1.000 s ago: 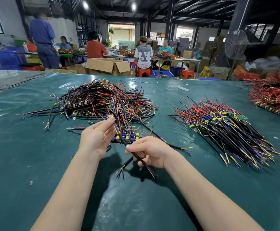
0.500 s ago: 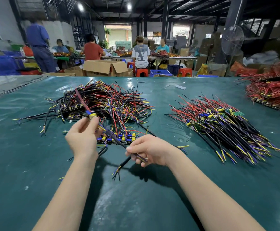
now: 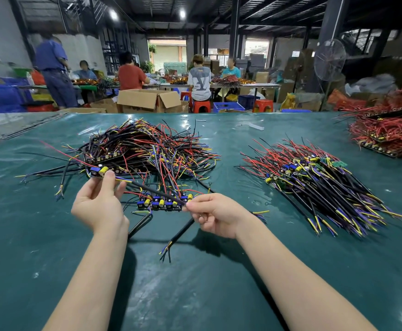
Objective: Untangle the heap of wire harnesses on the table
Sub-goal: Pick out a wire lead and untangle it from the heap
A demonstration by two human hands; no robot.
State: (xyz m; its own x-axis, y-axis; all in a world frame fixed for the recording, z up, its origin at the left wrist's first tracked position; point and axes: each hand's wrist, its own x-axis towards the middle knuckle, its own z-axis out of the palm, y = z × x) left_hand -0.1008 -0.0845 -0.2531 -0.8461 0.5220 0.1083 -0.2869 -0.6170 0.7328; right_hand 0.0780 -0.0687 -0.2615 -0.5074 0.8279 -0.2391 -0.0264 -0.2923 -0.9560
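Head view: I look down on a green counter (image 3: 52,235).
Left fingers (image 3: 108,181): my left hand (image 3: 99,206) pinches a small board (image 3: 98,171) with a yellow capacitor, at the near edge of the heap (image 3: 147,149).
Right fingers (image 3: 196,203): my right hand (image 3: 215,216) pinches a black cable (image 3: 157,192) stretched between the two hands; its stripped end hangs below.
Between hands: a strip of boards (image 3: 159,204) lies on the counter.
Heap: tangled, beyond the left hand.
Right side: a combed pile (image 3: 314,182); a red pile (image 3: 391,134) at the far corner.
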